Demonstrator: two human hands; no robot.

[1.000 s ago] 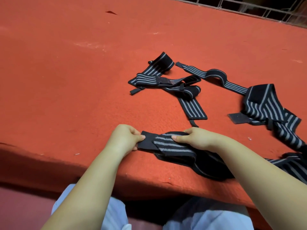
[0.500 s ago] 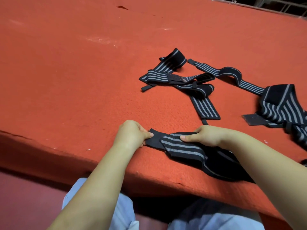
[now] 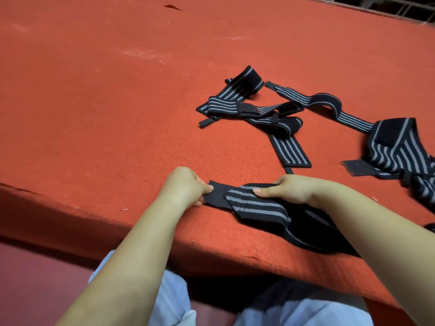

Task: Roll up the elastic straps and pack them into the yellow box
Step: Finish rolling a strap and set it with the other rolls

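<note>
The task looks barely begun: no strap is rolled, and no yellow box is in view. The left hand [image 3: 186,187] pinches the plain end of the near strap [image 3: 256,205] at the table [image 3: 94,102] edge; the right hand [image 3: 289,188] grips its striped part. Two loose heaps lie beyond, the middle heap [image 3: 251,107] and the right heap [image 3: 395,147]; their strap count cannot be told.

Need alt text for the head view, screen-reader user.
Two bare hands hold a black, grey-striped elastic strap at the near edge of a red table: the left hand pinches its plain black end, the right hand presses on the striped part. More straps lie tangled farther back; no yellow box shows.
</note>
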